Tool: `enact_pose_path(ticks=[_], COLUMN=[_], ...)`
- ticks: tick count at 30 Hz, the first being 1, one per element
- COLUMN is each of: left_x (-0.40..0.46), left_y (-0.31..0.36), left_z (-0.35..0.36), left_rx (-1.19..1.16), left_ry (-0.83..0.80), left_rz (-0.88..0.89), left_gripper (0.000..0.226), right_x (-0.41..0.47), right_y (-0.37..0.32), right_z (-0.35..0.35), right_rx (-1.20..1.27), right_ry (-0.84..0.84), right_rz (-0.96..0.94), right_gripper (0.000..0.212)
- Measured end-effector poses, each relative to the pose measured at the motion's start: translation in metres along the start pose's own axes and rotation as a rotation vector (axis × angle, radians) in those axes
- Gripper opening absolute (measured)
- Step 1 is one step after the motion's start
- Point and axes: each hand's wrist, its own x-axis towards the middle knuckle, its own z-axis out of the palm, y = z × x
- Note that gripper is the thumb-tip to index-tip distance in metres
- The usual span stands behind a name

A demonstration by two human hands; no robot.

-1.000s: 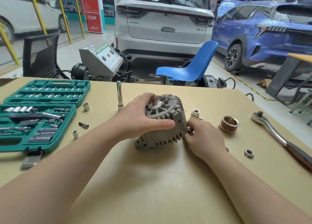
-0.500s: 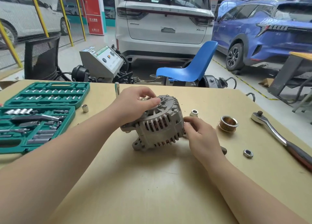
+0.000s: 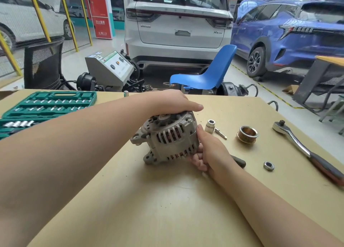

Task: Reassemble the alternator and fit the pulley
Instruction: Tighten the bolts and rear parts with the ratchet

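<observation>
Head view: everything sits on a tan wooden workbench (image 3: 167,200) in a garage.
Alternator: grey cast-metal alternator with slotted vents (image 3: 168,138), tipped on its side mid-bench, copper windings peeking through the slots.
Left hand: left hand (image 3: 167,102) lies over the top of the alternator, fingers stretched out fairly flat across it, pressing down rather than wrapped round it.
Right hand: right hand (image 3: 210,152) is at the alternator's right side, thumb on the housing and fingers curled under its lower edge, so it grips the casing.
Pulley: brass-coloured grooved pulley (image 3: 247,134) stands alone on the bench, right of the alternator and apart from it.
Nut: small silver hex nut (image 3: 268,165) lies nearer the front edge than the pulley.
Ratchet: chrome ratchet wrench with dark handle (image 3: 301,149) lies diagonally on the far right.
Socket bits: a short silver socket (image 3: 210,126) and a little bit adapter (image 3: 221,133) lie just beside the right hand.
Tool case: open green plastic socket set case (image 3: 46,105) on the left.
</observation>
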Motion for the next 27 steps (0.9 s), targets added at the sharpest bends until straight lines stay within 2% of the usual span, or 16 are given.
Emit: enact_pose_path(ticks=[4, 10, 16, 21, 27], left_x=[0.002, 0.000, -0.008, -0.015, -0.022], left_y=[-0.005, -0.015, -0.033, -0.054, -0.080], left_z=[0.001, 0.001, -0.008, -0.013, -0.016], left_rx=[-0.079, -0.193, -0.366, -0.515, -0.692], left_ry=[0.047, 0.092, 0.142, 0.165, 0.217], left_rz=[-0.015, -0.014, -0.012, -0.011, -0.031], left_gripper=[0.049, 0.043, 0.044, 0.043, 0.036], right_x=[-0.002, -0.007, -0.005, 0.004, 0.012], right_y=[0.000, -0.007, -0.020, -0.040, -0.053], right_z=[-0.005, 0.002, 0.015, 0.029, 0.050], right_rx=[-0.023, 0.013, -0.099, -0.203, -0.245], right_ry=[-0.149, -0.082, 0.027, 0.039, 0.077], right_rz=[-0.071, -0.151, -0.160, -0.177, -0.222], right_gripper=[0.061, 0.044, 0.058, 0.042, 0.049])
